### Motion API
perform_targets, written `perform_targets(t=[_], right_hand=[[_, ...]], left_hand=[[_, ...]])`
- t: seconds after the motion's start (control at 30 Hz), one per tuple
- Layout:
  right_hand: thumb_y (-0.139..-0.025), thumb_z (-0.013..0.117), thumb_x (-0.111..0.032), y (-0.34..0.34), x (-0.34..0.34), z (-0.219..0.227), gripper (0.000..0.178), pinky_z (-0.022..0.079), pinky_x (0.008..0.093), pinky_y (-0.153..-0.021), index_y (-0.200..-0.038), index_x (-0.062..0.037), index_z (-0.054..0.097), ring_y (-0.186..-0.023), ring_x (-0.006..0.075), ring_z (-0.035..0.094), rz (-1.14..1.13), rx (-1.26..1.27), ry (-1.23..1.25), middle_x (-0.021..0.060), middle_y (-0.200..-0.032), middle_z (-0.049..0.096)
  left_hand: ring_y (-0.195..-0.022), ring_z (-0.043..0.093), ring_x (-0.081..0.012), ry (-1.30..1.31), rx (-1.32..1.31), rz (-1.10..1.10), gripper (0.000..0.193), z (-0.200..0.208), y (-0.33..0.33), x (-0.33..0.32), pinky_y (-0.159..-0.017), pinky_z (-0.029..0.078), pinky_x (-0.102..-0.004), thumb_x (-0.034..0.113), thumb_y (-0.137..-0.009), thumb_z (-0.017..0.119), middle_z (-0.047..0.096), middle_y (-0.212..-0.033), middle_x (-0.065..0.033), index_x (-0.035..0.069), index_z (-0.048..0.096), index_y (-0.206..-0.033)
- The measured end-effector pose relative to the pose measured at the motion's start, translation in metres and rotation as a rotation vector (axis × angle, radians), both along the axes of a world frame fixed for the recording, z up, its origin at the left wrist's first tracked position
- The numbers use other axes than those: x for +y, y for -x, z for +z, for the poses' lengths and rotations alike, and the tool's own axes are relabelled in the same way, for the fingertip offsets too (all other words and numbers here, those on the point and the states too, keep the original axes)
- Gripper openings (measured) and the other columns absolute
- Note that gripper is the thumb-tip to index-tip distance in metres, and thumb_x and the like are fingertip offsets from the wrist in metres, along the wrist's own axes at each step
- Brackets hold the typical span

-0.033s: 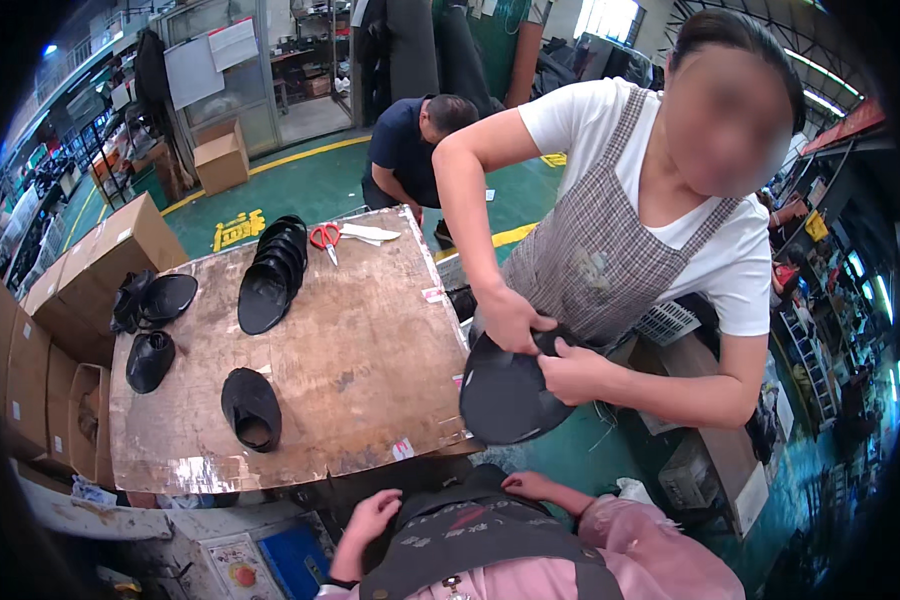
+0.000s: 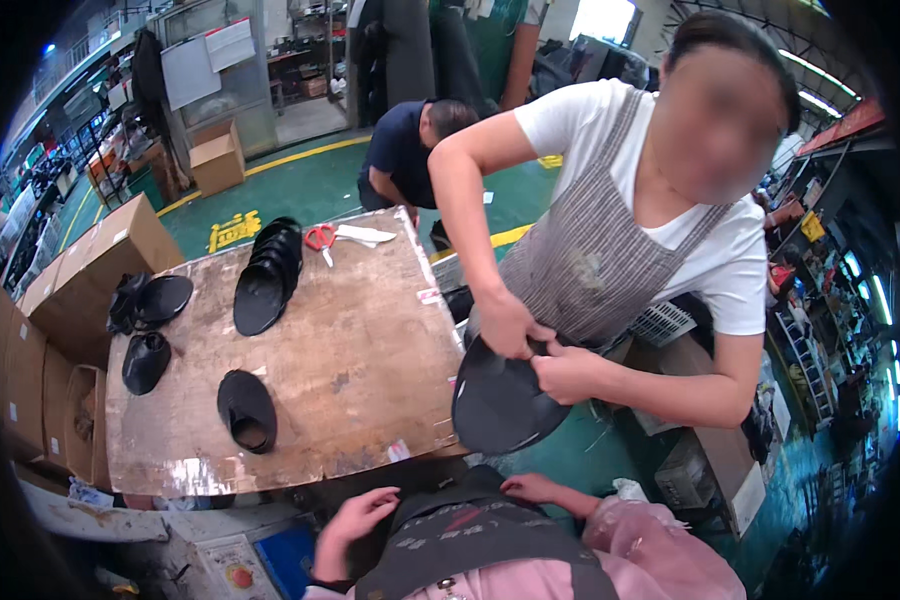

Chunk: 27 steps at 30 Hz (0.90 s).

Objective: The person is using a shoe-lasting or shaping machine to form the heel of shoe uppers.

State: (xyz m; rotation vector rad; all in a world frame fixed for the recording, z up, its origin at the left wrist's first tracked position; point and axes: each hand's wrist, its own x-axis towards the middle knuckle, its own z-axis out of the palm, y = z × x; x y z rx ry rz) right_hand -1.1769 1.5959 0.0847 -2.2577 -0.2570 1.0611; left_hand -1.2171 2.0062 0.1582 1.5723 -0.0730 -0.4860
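Note:
My left hand [image 2: 368,512] is beside the dark apron [image 2: 470,545] over my lap, its fingers loosely stretched out and holding nothing. On the other side of the apron, my right hand [image 2: 532,488] rests against the cloth with fingers extended, nothing visible in it. Across from me, a co-worker in a checked apron grips a black slipper-like shoe [image 2: 505,400] with both hands, thumbs pressed at its upper edge. A single black shoe [image 2: 246,412] lies nearest me on the worn wooden table [image 2: 360,370].
A row of nested black shoes [image 2: 268,275] stands near red-handled scissors [image 2: 320,238] and a white strip [image 2: 365,235]. More black shoes [image 2: 148,362] lie at the table's left. Cardboard boxes [image 2: 120,250] flank that side. Another person [image 2: 400,150] bends beyond the table.
The co-worker's black shoe shifts slightly lower and to the left. My left hand turns a little, with its fingers somewhat higher. My right hand stays in place.

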Motion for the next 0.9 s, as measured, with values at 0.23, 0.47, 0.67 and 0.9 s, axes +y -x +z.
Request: perform_targets(t=[0.23, 0.47, 0.67, 0.9], right_hand=[[-0.091, 0.047, -0.036, -0.001, 0.019, -0.01, 0.034, 0.046, 0.041, -0.084, -0.115, -0.0166, 0.06, -0.102, 0.028, 0.06, 0.17, 0.021, 0.313, 0.0106, -0.112, 0.063], [-0.09, 0.044, -0.029, 0.008, 0.003, -0.029, 0.033, 0.043, 0.043, -0.086, -0.115, -0.0094, 0.056, -0.102, 0.0333, 0.059, 0.053, -0.008, 0.041, 0.0171, -0.109, 0.061], [-0.09, 0.045, -0.031, 0.002, 0.02, 0.008, 0.035, 0.045, 0.0435, -0.086, -0.118, -0.0134, 0.056, -0.105, 0.0333, 0.058, 0.137, -0.006, 0.158, 0.0149, -0.113, 0.061], [-0.091, 0.043, -0.031, 0.003, 0.03, 0.03, 0.034, 0.043, 0.0452, -0.088, -0.119, -0.0172, 0.055, -0.107, 0.0346, 0.056, 0.142, 0.024, 0.222, 0.0139, -0.117, 0.06]], left_hand=[[-0.084, 0.065, -0.0295, -0.659, -0.151, 0.32, 0.022, -0.044, -0.029, 0.041, -0.078, 0.051, -0.0391, 0.019, -0.081, 0.059, 0.066, -0.091, -0.0166, 0.006, 0.065, -0.098], [-0.088, 0.066, -0.0252, -0.59, -0.244, -0.266, 0.031, -0.077, -0.018, -0.044, -0.078, 0.051, -0.0348, 0.028, -0.083, 0.06, 0.067, -0.097, -0.0137, 0.013, 0.065, -0.11], [-0.088, 0.066, -0.0264, -0.643, -0.132, -0.291, 0.035, -0.049, -0.029, -0.052, -0.078, 0.051, -0.0345, 0.034, -0.085, 0.058, 0.068, -0.095, -0.0125, 0.017, 0.063, -0.114], [-0.083, 0.066, -0.0204, -0.523, -0.08, -0.271, 0.034, -0.045, -0.02, -0.059, -0.077, 0.05, -0.0309, 0.031, -0.084, 0.061, 0.069, -0.091, -0.0109, 0.017, 0.063, -0.116]])
